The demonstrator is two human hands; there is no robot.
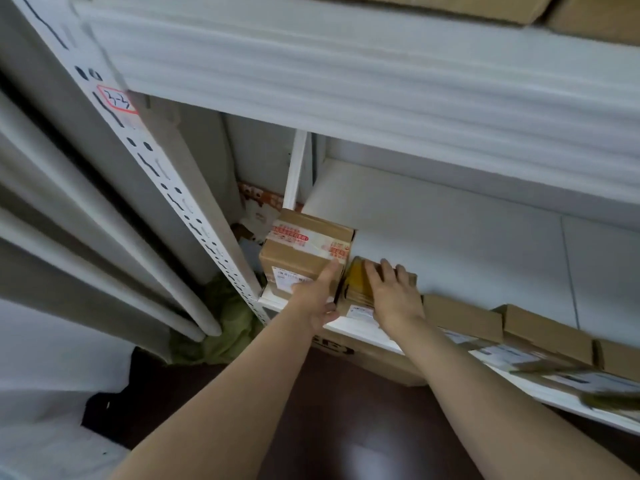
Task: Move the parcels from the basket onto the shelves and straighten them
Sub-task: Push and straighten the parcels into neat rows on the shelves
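Straightening on the shelf (360, 328): left hand (317, 299), fingers straight, braces the tall box (304, 251); right hand (394, 296), fingers flat, should next slide the small box (358, 282) flush.

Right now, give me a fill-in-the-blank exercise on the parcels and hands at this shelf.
The left hand touches the tall box, whose tape is printed in ____.
The right hand lies flat on the small parcel with ____ tape.
The small parcel sits to the ____ of the tall box.
Both rest on a ____ shelf.
Missing words: red, yellow, right, white.
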